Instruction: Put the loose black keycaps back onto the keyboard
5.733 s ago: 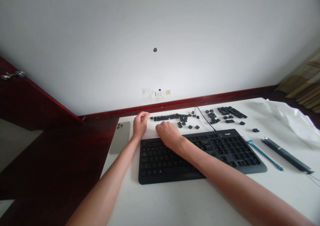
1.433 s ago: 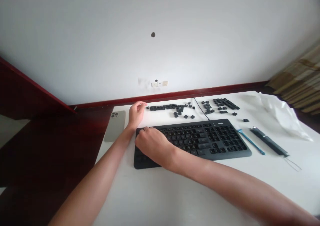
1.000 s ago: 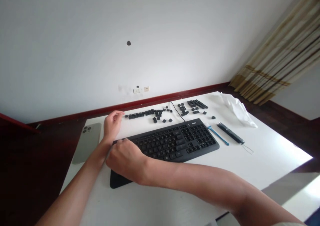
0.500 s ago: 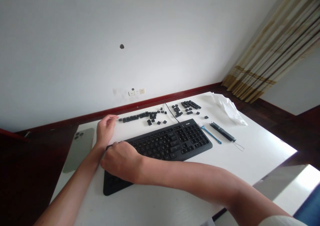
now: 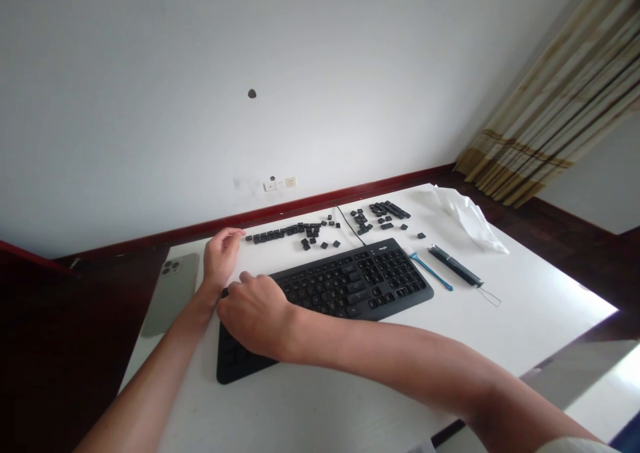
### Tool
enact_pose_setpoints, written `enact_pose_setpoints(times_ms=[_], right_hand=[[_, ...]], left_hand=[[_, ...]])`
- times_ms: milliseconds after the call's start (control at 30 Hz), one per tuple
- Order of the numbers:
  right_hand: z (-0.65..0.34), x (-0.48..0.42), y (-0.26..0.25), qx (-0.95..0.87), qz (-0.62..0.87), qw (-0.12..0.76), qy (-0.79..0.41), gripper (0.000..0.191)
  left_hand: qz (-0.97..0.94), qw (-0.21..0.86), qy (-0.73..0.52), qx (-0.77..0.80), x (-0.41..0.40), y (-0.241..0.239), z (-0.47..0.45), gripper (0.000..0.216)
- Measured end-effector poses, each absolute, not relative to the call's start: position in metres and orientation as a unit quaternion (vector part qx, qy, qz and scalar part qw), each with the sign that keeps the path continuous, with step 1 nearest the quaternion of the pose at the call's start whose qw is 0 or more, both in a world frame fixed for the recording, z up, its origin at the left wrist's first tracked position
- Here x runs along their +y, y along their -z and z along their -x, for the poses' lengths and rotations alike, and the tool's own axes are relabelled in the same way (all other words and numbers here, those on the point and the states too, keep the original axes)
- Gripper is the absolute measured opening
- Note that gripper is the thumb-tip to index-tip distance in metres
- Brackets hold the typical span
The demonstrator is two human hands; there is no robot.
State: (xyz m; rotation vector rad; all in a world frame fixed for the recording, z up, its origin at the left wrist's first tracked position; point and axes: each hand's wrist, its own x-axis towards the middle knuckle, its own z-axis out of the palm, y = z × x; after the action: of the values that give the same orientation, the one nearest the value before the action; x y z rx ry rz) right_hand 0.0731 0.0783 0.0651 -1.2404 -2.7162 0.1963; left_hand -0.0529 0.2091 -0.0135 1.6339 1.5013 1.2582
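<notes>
A black keyboard (image 5: pixel 325 289) lies at a slant on the white table, with many dark sockets bare where keycaps are off. My right hand (image 5: pixel 255 314) is closed over its left end, knuckles up; the fingertips and anything between them are hidden. Beyond the keyboard's far left corner, my left hand (image 5: pixel 221 256) rests on the table, fingers loosely bent and a fingertip stretched toward the end of a row of loose black keycaps (image 5: pixel 273 235). I see nothing held in it. My right forearm crosses in front of the keyboard.
More loose keycaps (image 5: pixel 387 209) sit beyond the keyboard's right half, past its cable (image 5: pixel 350 225). To the right lie a blue stick-like tool (image 5: pixel 433 271), a dark-handled tool with wire loops (image 5: pixel 456 266) and a white cloth or bag (image 5: pixel 467 216). A phone (image 5: pixel 173 296) lies at left.
The view has shifted, so everything sits a little further right. The fingers of my right hand have shifted slightly over the keys. My left hand keeps its place by the keycap row.
</notes>
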Motion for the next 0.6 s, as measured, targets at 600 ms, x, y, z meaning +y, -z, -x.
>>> enact_pose_setpoints(times_ms=[600], right_hand=[[-0.078, 0.080, -0.075, -0.884, 0.454, 0.013, -0.115, 0.029]], left_hand=[[-0.613, 0.304, -0.483, 0.547, 0.218, 0.025, 0.059, 0.025]])
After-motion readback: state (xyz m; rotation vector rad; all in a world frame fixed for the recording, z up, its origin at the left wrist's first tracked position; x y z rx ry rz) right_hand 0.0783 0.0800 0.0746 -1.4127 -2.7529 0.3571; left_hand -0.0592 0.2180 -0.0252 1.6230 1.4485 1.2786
